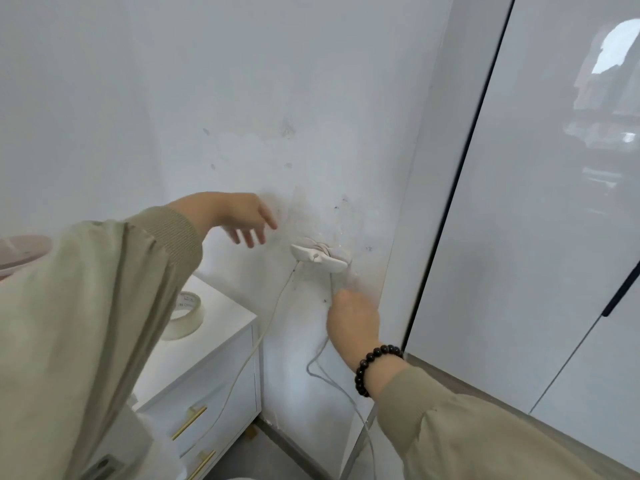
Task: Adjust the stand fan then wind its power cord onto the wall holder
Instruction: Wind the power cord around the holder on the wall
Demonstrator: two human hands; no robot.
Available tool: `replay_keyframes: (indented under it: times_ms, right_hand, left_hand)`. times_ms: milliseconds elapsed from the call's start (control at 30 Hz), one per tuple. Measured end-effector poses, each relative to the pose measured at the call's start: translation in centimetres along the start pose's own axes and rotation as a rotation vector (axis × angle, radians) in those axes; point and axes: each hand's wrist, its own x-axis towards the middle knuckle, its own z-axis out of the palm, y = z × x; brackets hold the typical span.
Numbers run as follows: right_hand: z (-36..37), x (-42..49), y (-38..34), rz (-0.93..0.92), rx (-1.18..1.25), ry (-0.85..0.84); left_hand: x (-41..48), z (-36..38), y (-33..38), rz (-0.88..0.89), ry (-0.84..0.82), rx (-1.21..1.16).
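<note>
- Wall [242, 81]: white, scuffed; glossy wardrobe door [536, 237] adjoins on the right.
- Drawer cabinet [221, 358]: white with gold handles, lower left; a tape roll [188, 318] lies on top.
- Left hand [239, 213]: fingers spread and relaxed, holding nothing, just left of the holder.
- Right hand [351, 318]: beaded bracelet [375, 362] at the wrist; grips the cord directly below the holder.
- Power cord [249, 355]: white, wrapped around the holder, both runs hanging downward.
- Wall holder [320, 256]: white, fixed to the wall.
</note>
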Motion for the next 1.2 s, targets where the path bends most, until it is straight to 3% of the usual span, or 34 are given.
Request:
replay_keyframes:
  times_ms: [67, 133, 267, 433, 533, 633, 733, 800, 900, 1000, 1067, 1200]
  right_hand:
    - [1.5, 1.1, -0.7, 0.110, 0.218, -0.035]
    - [1.9, 2.2, -1.5, 0.318, 0.642, -0.092]
    - [0.8, 3.3, -2.8, 0.631, 1.377, -0.178]
    - [-0.4, 4.0, -3.5, 0.728, 1.792, -0.317]
    - [-0.8, 4.1, -3.1, 0.714, 1.869, -0.406]
    - [-1.2, 3.8, -2.3, 0.638, 1.690, -0.484]
    - [-2.9, 3.3, -1.5, 0.441, 1.124, -0.492]
    - [-4.4, 2.8, -1.3, 0.251, 0.733, -0.416]
    - [-6.2, 2.2, -1.5, -0.003, 0.287, -0.061]
    - [-7.4, 2.4, -1.8, -0.108, 0.119, 0.262]
    - [-7.7, 2.9, -2.3, -0.146, 0.038, 0.296]
    - [-6.7, 2.8, -3.5, -0.166, -0.078, 0.152]
  left_hand:
    - [0.6, 0.1, -1.5, -0.121, -0.171, 0.212]
    - [1.1, 0.5, -2.1, -0.165, -0.307, 0.352]
    - [2.0, 1.5, -2.5, -0.079, -0.332, 0.269]
    - [3.1, 4.0, -3.3, 0.025, -0.331, 0.141]
    - [3.2, 4.4, -3.2, 0.106, -0.260, 0.150]
    - [3.2, 3.8, -3.2, 0.155, -0.018, 0.127]
    - [2.8, 3.1, -2.8, 0.188, 0.262, 0.050]
    - [2.3, 2.6, -2.3, 0.200, 0.356, -0.120]
    - [1.5, 2.0, -1.2, 0.220, 0.317, -0.430]
    - [0.7, 1.6, -0.4, 0.251, 0.179, -0.634]
    - [0.4, 1.4, 0.0, 0.269, 0.097, -0.679]
    - [0.0, 0.8, 0.2, 0.292, 0.005, -0.675]
